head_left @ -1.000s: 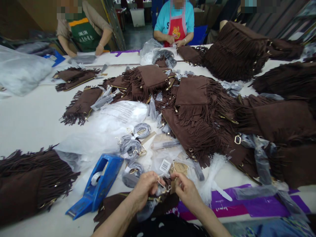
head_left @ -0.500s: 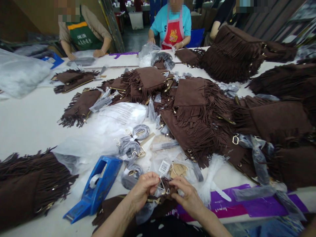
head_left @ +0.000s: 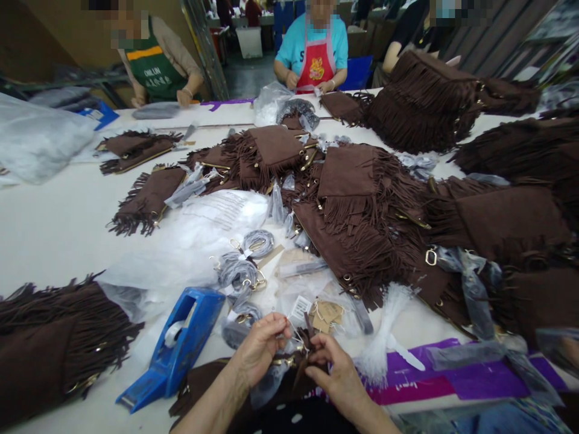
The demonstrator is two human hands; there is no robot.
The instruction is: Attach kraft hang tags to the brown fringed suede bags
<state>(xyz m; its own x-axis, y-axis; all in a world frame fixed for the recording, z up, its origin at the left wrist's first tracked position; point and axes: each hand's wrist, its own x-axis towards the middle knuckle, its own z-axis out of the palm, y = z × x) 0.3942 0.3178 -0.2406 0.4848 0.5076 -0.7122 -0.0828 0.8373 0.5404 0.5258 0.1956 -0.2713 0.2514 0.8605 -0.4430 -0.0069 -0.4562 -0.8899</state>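
A brown fringed bag (head_left: 199, 383) lies at the front edge, its gold zipper (head_left: 283, 361) between my hands. My left hand (head_left: 265, 340) is closed, pinching a thin white tag string that runs to the bag's zipper end. A white barcode tag (head_left: 300, 308) is just beyond the fingertips. My right hand (head_left: 335, 367) is closed with thumb and fingers on brown suede strips (head_left: 309, 337) beside the string. Brown kraft tags (head_left: 327, 314) on strings lie just past my right hand. A bundle of white tag fasteners (head_left: 386, 331) lies to its right.
A blue tape dispenser (head_left: 181, 343) stands left of my hands. Coiled grey-wrapped straps (head_left: 237, 271) with gold clasps lie ahead. Piled brown fringed bags (head_left: 348, 175) cover the middle and right. White plastic bags (head_left: 181, 241) lie left of centre. Across the table are co-workers, one in a red apron (head_left: 316, 63).
My right fingers have shifted slightly left and now hold brown strips standing up by the string. The barcode tag has tilted. Across the table, the co-worker on the left has moved their hands apart.
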